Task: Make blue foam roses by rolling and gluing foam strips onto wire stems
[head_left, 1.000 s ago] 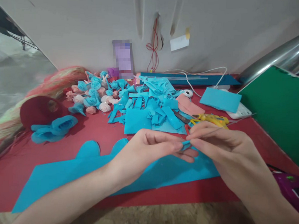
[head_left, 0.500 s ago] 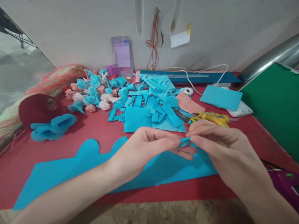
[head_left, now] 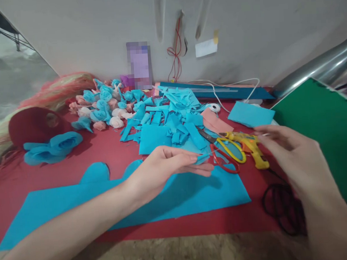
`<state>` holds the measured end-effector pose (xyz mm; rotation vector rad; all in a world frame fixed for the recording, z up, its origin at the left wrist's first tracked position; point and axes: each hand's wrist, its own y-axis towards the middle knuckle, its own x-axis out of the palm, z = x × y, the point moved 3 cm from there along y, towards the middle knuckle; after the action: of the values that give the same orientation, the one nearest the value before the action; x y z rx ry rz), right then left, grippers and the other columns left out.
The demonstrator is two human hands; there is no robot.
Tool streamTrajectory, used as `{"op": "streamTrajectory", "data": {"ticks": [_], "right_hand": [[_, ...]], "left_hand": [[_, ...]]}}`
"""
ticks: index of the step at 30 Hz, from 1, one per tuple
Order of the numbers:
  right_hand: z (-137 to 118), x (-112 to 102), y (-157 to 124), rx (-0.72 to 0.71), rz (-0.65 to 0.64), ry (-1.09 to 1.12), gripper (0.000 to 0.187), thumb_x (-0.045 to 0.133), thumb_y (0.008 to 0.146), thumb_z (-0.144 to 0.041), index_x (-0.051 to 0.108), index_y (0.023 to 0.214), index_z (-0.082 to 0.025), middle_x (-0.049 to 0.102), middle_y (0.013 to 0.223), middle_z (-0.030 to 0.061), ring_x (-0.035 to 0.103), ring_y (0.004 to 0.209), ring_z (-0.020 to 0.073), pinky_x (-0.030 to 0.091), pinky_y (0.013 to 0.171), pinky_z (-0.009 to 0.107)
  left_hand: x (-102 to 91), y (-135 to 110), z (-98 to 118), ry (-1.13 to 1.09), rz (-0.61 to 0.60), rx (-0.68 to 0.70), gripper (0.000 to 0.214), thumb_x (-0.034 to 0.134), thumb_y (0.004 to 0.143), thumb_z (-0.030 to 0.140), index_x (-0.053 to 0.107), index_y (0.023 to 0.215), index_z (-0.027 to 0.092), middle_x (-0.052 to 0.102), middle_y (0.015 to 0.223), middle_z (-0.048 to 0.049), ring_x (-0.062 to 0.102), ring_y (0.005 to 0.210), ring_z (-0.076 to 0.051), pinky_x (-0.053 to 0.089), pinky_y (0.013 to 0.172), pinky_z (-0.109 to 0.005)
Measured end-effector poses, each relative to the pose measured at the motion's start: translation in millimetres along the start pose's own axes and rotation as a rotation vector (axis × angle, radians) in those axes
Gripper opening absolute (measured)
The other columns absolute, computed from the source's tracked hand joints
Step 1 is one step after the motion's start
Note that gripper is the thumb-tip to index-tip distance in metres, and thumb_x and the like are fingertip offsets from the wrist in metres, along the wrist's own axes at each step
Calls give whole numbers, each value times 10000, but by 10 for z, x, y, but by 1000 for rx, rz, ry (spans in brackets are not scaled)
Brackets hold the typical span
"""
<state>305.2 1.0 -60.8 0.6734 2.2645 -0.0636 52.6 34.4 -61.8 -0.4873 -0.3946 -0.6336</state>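
Blue paper-like piece [head_left: 202,158] pinched between thumb and fingers of the left hand [head_left: 170,163], just left of the red-and-yellow-handled metal scissors [head_left: 218,142]. Right of the scissors, the right hand [head_left: 292,149], fingers loosely curled beside a yellow plastic glue gun [head_left: 252,146], any hold impossible to tell. Mostly nearer than the scissors, a long flat blue sheet [head_left: 206,196] on the red table [head_left: 59,174].

Pictured bare from fingertips to arms: slim and smooth along the left forearm [head_left: 93,215] at eight o'clock, narrowing toward the left hand [head_left: 169,161] at six; broader along the right forearm [head_left: 323,211] at four, slender-fingered on the right hand [head_left: 292,149] at three.
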Motion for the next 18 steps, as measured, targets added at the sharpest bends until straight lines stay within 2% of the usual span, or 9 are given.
{"op": "streamTrajectory", "data": {"ticks": [2, 5, 7, 13, 18], "right_hand": [[331, -37, 191, 89, 2, -202, 227, 576, 858, -293, 591, 1056, -184, 570, 1153, 70, 544, 1039, 228, 447, 887, 442], [747, 36, 369, 190, -110, -364, 243, 553, 878, -313, 581, 1085, -189, 568, 1158, 58, 567, 1004, 222, 483, 839, 407], [913, 110, 417, 212, -149, -414, 257, 541, 885, -319, 571, 1103, -186, 568, 1157, 68, 574, 983, 211, 495, 824, 412], [1054, 233, 432, 204, -147, -395, 279, 551, 879, -319, 559, 1116, -171, 568, 1151, 73, 577, 979, 212, 498, 816, 419], [1018, 156, 360, 154, -43, -186, 271, 556, 877, -316, 564, 1097, -158, 584, 1108, 68, 590, 937, 200, 511, 783, 404]], "left_hand": [[-16, 21, -14, -2, 18, 0, 176, 635, 757, 220, 713, 606, 176, 752, 668, -15, 713, 818, -173, 489, 850, -236], [-47, 68, -43, -11, 47, 0, 143, 652, 741, 241, 717, 632, 174, 751, 666, -25, 715, 805, -185, 491, 842, -253], [-68, 102, -58, -24, 66, 8, 127, 669, 721, 244, 716, 631, 168, 750, 662, -27, 718, 774, -192, 497, 828, -265], [-113, 187, -78, -78, 132, 20, 96, 683, 678, 192, 707, 589, 165, 751, 666, -24, 721, 727, -202, 516, 790, -276], [-166, 249, -90, -151, 195, 26, 80, 672, 671, 174, 694, 594, 163, 755, 695, -51, 720, 758, -212, 513, 838, -300]]}}
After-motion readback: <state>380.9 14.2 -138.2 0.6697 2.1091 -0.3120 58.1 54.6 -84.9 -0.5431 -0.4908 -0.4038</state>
